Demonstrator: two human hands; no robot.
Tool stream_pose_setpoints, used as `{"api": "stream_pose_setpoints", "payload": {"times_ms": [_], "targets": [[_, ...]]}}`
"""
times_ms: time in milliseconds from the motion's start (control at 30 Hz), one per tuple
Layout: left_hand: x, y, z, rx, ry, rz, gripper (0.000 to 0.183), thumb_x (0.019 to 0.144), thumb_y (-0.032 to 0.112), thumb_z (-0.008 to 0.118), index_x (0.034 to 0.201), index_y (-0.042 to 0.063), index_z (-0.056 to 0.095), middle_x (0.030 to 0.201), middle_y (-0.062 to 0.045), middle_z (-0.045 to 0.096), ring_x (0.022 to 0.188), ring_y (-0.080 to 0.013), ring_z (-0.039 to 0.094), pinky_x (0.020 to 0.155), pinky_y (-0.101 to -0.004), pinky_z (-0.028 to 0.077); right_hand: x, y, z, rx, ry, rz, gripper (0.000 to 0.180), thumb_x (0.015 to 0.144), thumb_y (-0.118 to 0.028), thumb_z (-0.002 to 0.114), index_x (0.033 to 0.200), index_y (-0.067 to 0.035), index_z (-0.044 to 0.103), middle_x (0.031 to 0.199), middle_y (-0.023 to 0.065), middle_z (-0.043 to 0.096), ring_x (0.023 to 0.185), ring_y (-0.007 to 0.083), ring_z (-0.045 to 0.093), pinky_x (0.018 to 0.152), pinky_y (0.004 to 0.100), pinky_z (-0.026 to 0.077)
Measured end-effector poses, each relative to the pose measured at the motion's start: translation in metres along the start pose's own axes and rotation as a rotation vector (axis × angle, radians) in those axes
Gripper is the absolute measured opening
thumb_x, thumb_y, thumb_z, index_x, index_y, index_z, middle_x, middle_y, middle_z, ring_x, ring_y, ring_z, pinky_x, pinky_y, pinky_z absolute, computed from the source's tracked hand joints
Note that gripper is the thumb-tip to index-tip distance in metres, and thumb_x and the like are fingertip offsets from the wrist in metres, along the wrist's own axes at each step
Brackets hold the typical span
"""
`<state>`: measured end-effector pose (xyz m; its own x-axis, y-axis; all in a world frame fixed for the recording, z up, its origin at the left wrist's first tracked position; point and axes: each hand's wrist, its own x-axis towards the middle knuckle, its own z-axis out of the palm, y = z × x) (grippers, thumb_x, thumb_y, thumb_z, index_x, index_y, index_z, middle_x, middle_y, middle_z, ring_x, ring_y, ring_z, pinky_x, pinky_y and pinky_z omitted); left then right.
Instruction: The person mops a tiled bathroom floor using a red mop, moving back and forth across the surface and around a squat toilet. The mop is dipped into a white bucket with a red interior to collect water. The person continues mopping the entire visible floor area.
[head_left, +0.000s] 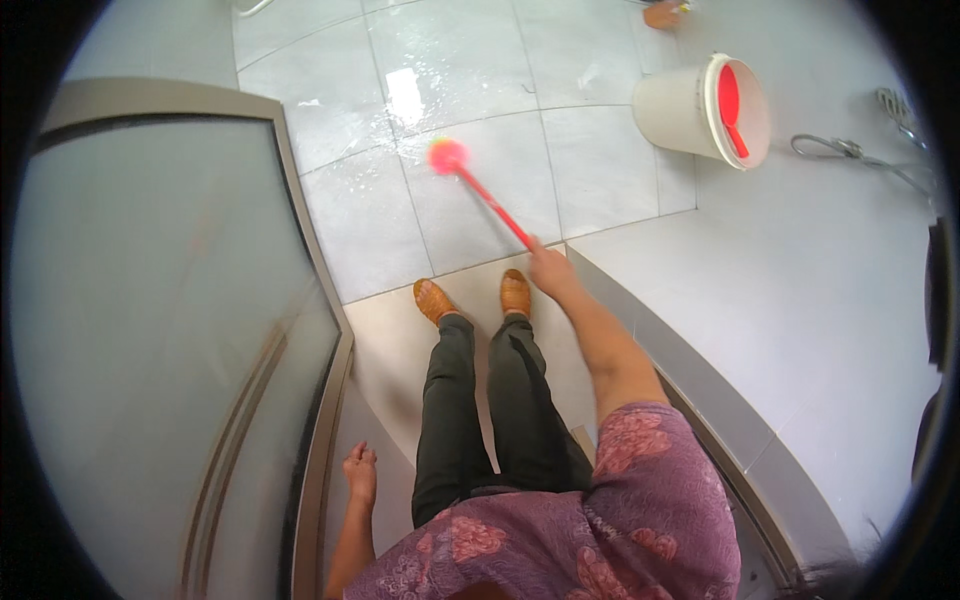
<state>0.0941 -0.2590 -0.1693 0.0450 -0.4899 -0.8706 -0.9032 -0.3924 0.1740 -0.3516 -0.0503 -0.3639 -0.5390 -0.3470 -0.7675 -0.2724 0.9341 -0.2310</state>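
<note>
My right hand grips the end of a red-handled brush. Its round pink head, tinged green at one edge and slightly blurred, is over the wet grey floor tiles. Down by my left side, near the frame of the frosted glass door, hangs my left hand. It holds nothing that I can see, and its fingers are loosely bent. Both my feet, in orange-brown slippers, stand on the pale sill just before the tiles.
Against the right wall stands a white plastic bucket with a red dipper in it. A metal hose hangs farther right. An orange-brown object, too cut off to name, is at the top. Water glistens on the far tiles.
</note>
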Motion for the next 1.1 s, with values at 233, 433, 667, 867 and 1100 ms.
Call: {"api": "stream_pose_setpoints", "payload": {"times_ms": [233, 433, 667, 867, 1100], "targets": [[0.006, 0.034, -0.005, 0.160, -0.102, -0.032, 0.034, 0.077, 0.011, 0.052, 0.106, -0.007, 0.054, 0.077, -0.006, 0.057, 0.069, -0.0118, 0.051, 0.066, -0.0242, 0.042, -0.018, 0.064, 0.000, 0.407, 0.214, 0.409, 0.037, 0.079, -0.009, 0.041, 0.116, -0.010, 0.043, 0.093, 0.0241, 0.056, 0.083, 0.0388, 0.055, 0.071, 0.0452, 0.044], [-0.005, 0.112, -0.009, 0.160, -0.006, 0.104, 0.034, 0.076, 0.010, 0.051, 0.106, -0.008, 0.054, 0.082, -0.009, 0.059, 0.073, -0.0140, 0.054, 0.069, -0.0257, 0.043, 0.124, -0.110, -0.034, 0.272, 0.366, -0.069, 0.023, 0.076, -0.007, 0.045, 0.097, 0.000, 0.049, 0.090, 0.0232, 0.055, 0.083, 0.0398, 0.055, 0.072, 0.0456, 0.045], [0.004, 0.198, 0.002, 0.113, -0.038, 0.082, 0.030, 0.077, 0.007, 0.052, 0.104, -0.008, 0.054, 0.083, -0.007, 0.057, 0.073, -0.0126, 0.053, 0.068, -0.0244, 0.043, 0.083, -0.035, -0.063, 0.414, 0.431, -0.035, 0.022, 0.081, -0.012, 0.042, 0.100, -0.005, 0.048, 0.077, 0.0195, 0.054, 0.070, 0.0355, 0.056, 0.062, 0.0447, 0.044], [0.005, 0.257, 0.028, 0.340, -0.078, 0.121, 0.031, 0.078, 0.010, 0.053, 0.104, -0.006, 0.055, 0.079, -0.007, 0.059, 0.073, -0.0123, 0.053, 0.069, -0.0249, 0.043, 0.114, 0.058, -0.079, 0.961, 0.408, 0.690, 0.020, 0.082, -0.015, 0.039, 0.095, -0.004, 0.049, 0.068, 0.0170, 0.052, 0.064, 0.0328, 0.054, 0.054, 0.0428, 0.042], [0.000, 0.342, 0.052, 0.485, -0.095, 0.241, 0.032, 0.079, 0.011, 0.051, 0.106, -0.005, 0.054, 0.083, -0.010, 0.061, 0.076, -0.0143, 0.055, 0.072, -0.0270, 0.044, 0.154, -0.069, -0.092, 0.822, 0.303, 0.238, 0.027, 0.079, -0.015, 0.041, 0.103, -0.002, 0.044, 0.083, 0.0261, 0.057, 0.081, 0.0409, 0.055, 0.075, 0.0457, 0.044]]}}
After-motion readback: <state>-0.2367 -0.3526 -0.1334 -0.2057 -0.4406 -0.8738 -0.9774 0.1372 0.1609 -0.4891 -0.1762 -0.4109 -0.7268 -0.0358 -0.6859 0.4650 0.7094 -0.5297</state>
